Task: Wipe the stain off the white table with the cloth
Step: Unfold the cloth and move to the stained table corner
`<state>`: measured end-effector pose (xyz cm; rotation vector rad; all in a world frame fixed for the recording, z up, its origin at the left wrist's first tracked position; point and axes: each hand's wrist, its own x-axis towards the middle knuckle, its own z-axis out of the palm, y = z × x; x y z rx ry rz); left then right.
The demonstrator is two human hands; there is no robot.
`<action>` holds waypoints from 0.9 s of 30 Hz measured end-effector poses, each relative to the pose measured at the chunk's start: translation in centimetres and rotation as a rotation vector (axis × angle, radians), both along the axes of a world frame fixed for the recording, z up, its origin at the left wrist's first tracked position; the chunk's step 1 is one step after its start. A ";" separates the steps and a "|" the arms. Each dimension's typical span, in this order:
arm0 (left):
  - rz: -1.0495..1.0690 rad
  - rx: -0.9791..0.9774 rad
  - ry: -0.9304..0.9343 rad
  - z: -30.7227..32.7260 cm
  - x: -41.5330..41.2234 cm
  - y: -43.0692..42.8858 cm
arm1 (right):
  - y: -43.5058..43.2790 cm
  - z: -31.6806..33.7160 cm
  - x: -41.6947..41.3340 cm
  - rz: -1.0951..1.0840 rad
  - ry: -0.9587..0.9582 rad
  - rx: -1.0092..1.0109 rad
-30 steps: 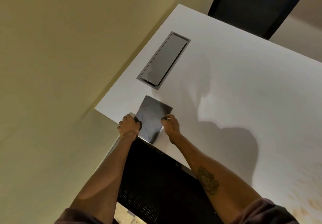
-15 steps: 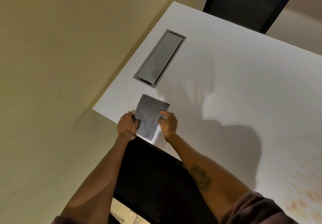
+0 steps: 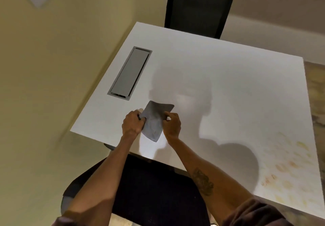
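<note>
A grey cloth (image 3: 154,120) is held just above the near left part of the white table (image 3: 228,88). My left hand (image 3: 132,124) pinches its left edge and my right hand (image 3: 172,124) pinches its right edge, so it hangs between them. A yellowish-brown stain (image 3: 288,169) of blotches covers the table's near right corner, well to the right of both hands.
A grey metal cable hatch (image 3: 130,72) is set into the table's left side. One black chair (image 3: 198,6) stands at the far edge, and another black chair seat (image 3: 151,190) sits below my arms. A beige wall runs along the left.
The view has swung so that more of the table and the stain shows. Both hands have lifted the cloth and drawn it slightly away from the near edge, over the table.
</note>
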<state>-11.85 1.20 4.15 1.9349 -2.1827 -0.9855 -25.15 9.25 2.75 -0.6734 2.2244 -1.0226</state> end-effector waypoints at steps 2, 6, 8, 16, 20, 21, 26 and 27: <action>-0.060 -0.016 0.022 0.5 -2.6 1.3 | 1.8 0.4 -2.2 -0.059 0.017 -0.027; -0.176 -0.036 0.071 1.0 -8.1 4.5 | 6.2 0.9 -6.7 -0.184 0.057 -0.058; -0.243 -0.039 0.082 1.3 -10.9 6.4 | 8.8 1.1 -8.9 -0.241 0.080 -0.062; -0.416 -0.025 0.202 2.0 -21.7 16.7 | 20.3 1.6 -16.7 -0.493 0.142 -0.093; -0.532 -0.026 0.238 1.7 -25.9 22.2 | 26.7 1.8 -19.9 -0.602 0.178 -0.089; -0.562 -0.022 0.248 1.5 -27.0 23.9 | 28.7 1.8 -20.8 -0.628 0.184 -0.087; -0.672 -0.014 0.281 0.8 -31.2 30.6 | 36.4 1.5 -24.1 -0.745 0.170 -0.070; -0.689 -0.008 0.294 0.6 -32.0 32.0 | 37.9 1.4 -24.7 -0.769 0.173 -0.061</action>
